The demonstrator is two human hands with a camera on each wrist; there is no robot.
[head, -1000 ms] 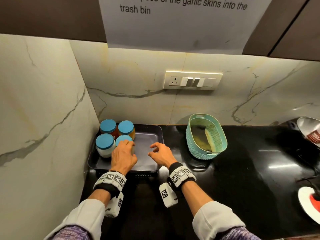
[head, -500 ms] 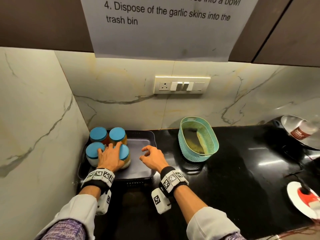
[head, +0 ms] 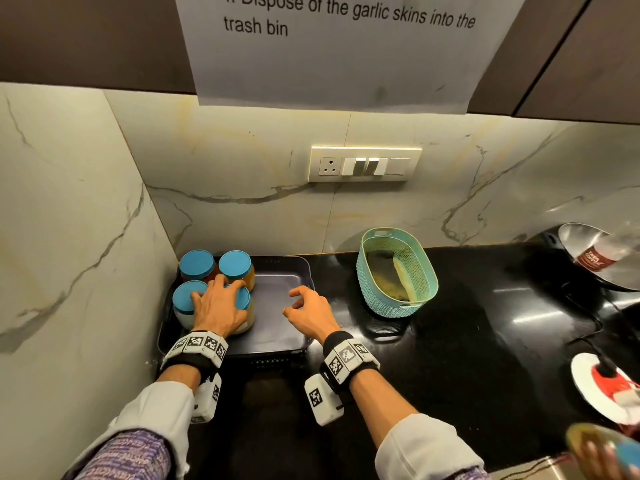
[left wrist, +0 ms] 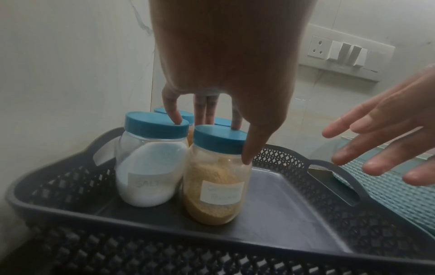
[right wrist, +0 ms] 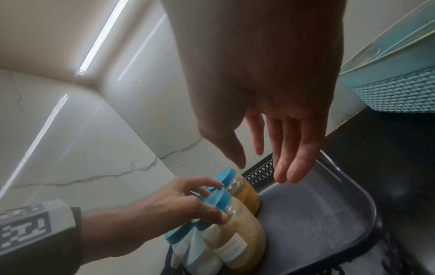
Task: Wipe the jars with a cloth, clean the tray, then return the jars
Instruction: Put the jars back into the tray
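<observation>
Four jars (head: 214, 289) sitting in tray (head: 284, 327); left hand (head: 220, 306) grasping coriander jar (left wrist: 215, 178), right hand (head: 310, 315) hovering released; stage unclear.

We note even, moderately bright indoor light. A strip light (right wrist: 101, 39) under the cabinet glares in the right wrist view; the black counter (head: 485, 341) shows specular streaks. Wrist views are hazy, edges bowed, near hands blurred.

Four clear jars, blue lids on, upright, clustered at left end of dark grey tray (head: 277, 327): salt jar (left wrist: 150, 167) front left, tan-powder jar (left wrist: 215, 186) touching beside it, two orange-filled jars (head: 239, 271) behind. No cloth seen.
</observation>
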